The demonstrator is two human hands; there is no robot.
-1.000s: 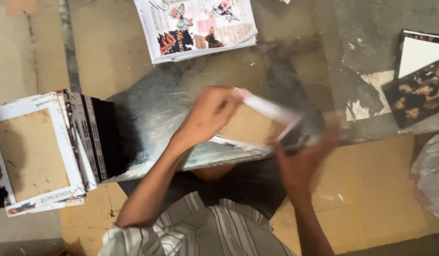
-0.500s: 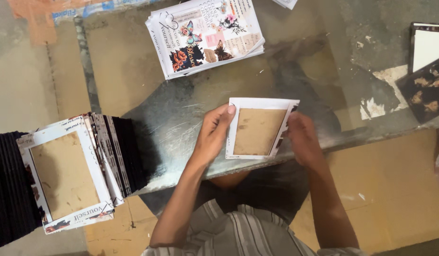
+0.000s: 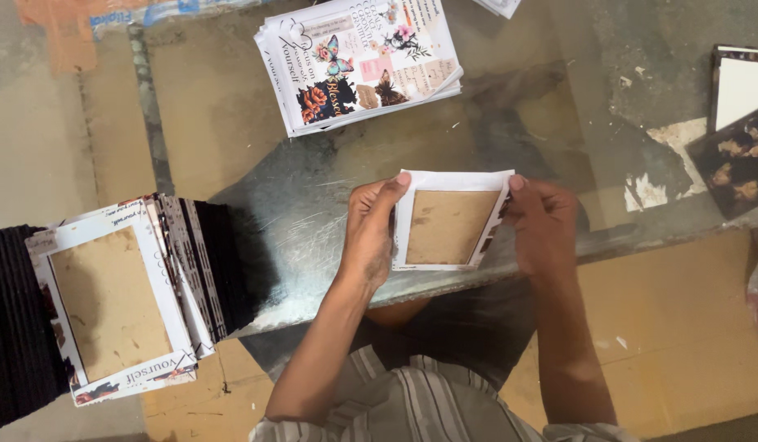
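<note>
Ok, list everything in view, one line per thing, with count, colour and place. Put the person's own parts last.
Cardboard panel wrapped in printed paper: one, brown with white border, centre, held at both side edges.
Stack of similar wrapped panels: one stack, brown and white faces with black edges, far left.
Pile of printed sheets: one pile, white with colourful floral and butterfly pictures, top centre.
Dark floral-patterned pieces: at least two, black and tan, right edge, one showing a white face.
Glass tabletop: one, scratched, transparent, under everything.
Striped shirt: one, grey and white, bottom centre.
Left hand: on the panel's left edge.
Right hand: on the panel's right edge.
</note>
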